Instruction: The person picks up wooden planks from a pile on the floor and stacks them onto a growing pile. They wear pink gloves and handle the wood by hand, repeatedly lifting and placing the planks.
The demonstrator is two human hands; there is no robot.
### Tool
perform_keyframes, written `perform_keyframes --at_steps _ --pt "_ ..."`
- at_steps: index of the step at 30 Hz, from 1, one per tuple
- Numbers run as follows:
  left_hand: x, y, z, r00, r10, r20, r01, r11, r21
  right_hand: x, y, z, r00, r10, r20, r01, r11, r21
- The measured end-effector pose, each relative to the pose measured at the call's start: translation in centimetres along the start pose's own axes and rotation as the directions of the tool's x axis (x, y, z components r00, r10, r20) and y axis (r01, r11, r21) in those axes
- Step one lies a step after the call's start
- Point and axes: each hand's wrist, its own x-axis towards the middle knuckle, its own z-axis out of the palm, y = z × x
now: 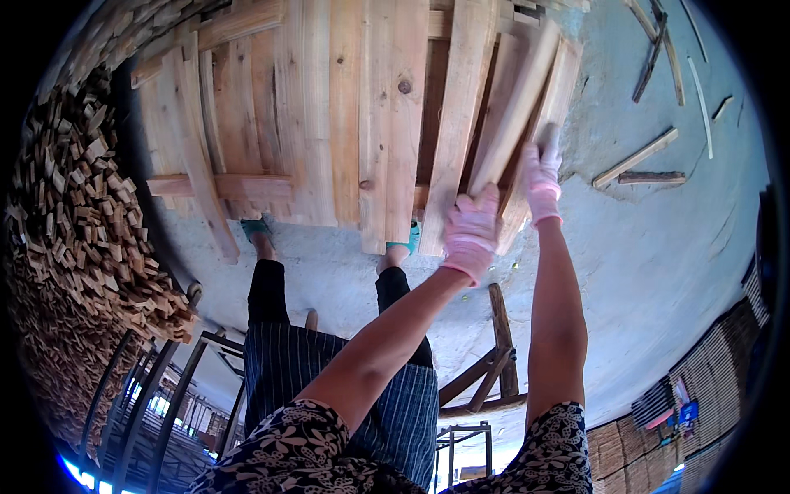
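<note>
Both my hands wear pink-and-white gloves and are at the right end of a row of pale wooden boards. My left hand [472, 233] is closed around the near end of a narrow board [520, 103], which slants away to the upper right and is slightly blurred. Just to the right, my right hand [543, 181] grips the right edge of the outermost board [561, 82]; its fingertips are smeared by motion. Left of my hands lies another long board [461, 107], with a dark gap beside it.
More boards [346, 115] spread to the left, over a crosspiece [239, 187]. A large heap of wood offcuts [82, 214] fills the left side. Loose sticks [638, 156] lie on the concrete floor [634, 247] at right. A wooden stool frame [500, 346] and metal rails [169, 395] are near me.
</note>
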Motion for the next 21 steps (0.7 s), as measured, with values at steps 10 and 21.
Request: perform_keyframes --at_steps 10,21 --pt "2.0 0.2 -1.2 0.892 -0.008 0.452 -0.047 0.993 0.109 -1.3 -4.3 1.4 0.985 0.169 0.034 -0.159 0.965 -0.207" --pt "0.0 -4.7 -1.1 0.672 0.269 0.690 -0.354 0.935 -0.021 -2.0 -7.5 3.5 0.997 0.028 0.074 -0.006 0.959 -0.285"
